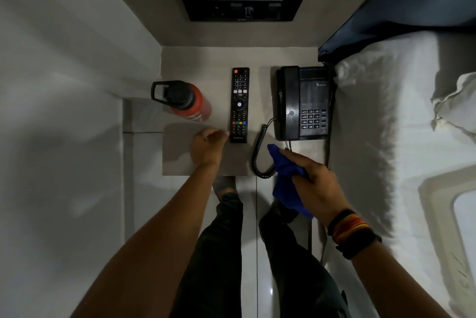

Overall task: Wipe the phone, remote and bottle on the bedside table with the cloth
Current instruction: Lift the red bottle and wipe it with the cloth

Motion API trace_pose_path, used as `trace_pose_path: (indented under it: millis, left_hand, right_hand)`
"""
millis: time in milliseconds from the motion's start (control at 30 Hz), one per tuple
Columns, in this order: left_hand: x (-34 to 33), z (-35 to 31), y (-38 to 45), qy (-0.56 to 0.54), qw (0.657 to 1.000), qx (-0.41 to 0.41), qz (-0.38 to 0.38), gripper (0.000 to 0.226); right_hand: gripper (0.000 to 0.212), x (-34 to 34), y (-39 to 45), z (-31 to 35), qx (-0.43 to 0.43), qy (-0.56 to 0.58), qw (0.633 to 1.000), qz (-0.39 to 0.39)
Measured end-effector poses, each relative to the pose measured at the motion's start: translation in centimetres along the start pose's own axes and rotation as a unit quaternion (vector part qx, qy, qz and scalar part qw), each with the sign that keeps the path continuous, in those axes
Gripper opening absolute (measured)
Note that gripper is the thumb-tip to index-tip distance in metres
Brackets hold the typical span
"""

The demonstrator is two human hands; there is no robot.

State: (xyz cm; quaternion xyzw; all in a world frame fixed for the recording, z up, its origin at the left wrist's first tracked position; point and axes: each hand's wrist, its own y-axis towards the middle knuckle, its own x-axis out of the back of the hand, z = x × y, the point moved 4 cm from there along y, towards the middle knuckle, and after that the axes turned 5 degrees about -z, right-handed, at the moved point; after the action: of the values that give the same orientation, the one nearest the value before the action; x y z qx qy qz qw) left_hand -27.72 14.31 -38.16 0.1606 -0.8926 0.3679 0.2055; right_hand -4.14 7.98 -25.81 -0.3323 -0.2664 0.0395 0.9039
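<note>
While the right hand grips the blue cloth and the left hand hovers loosely curled and empty, telephone, remote and bottle appear not yet wiped.

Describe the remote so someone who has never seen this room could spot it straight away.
Find the small grey bedside table beside the white bed. Three things stand on it in a row; the remote is the middle one, between the red bottle and the black desk phone. It alone is long, thin and flat, with coloured buttons.
</note>
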Motion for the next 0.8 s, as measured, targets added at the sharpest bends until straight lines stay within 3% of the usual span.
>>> trace_pose_path:
  millis: [67,133,200,267,333,433,567,667,733,800]
  left_hand:
    - [4.0,0.8,-1.3,-0.043,0.996,-0.038,-0.062,0.027]
    - [7.4,0.6,-1.5,-0.075,0.991,-0.083,-0.069,0.057]
    - [9.5,-0.6,0.4,-0.047,0.992,-0.112,-0.017,0.097]
    - [10.1,-3.6,3.0,0.001,0.987,-0.151,0.051,0.119]
    - [9.6,-7.6,5.2,0.040,0.973,-0.196,0.114,0.113]
    - [8.5,-11.4,7.3,0.082,0.964,-0.190,0.167,0.074]
    - [8.7,-13.2,7.4,0.058,0.978,-0.166,0.111,0.071]
    - [9.6,-14.9,6.0,-0.016,0.987,-0.139,0.076,0.065]
    - [10.0,-16.2,4.9,-0.036,0.987,-0.124,0.096,0.055]
    - [10.7,-17.3,3.8,-0.050,0.987,-0.101,0.113,0.054]
  right_hand:
    - [0.061,-0.4,-0.2,0.5,-0.015,0.036,0.999,0.004]
    - [0.060,-0.9,-0.2,0.9,-0.025,0.061,0.998,-0.003]
    - [0.060,-1.5,0.0,1.4,-0.026,0.071,0.997,-0.008]
    - [0.057,-2.1,0.4,2.1,-0.026,0.077,0.997,0.005]
    - [0.055,-2.5,1.0,3.2,-0.026,0.100,0.995,0.016]
    - [0.052,-2.6,1.7,5.5,0.002,0.142,0.990,0.015]
    - [0.050,-2.2,2.5,10.0,0.070,0.147,0.987,0.000]
    - [0.054,-1.6,3.1,14.9,0.205,0.055,0.974,-0.076]
    - [0.061,-2.3,3.6,17.9,0.320,-0.046,0.939,-0.116]
    - [0.066,-4.3,4.4,19.5,0.392,-0.155,0.901,-0.103]
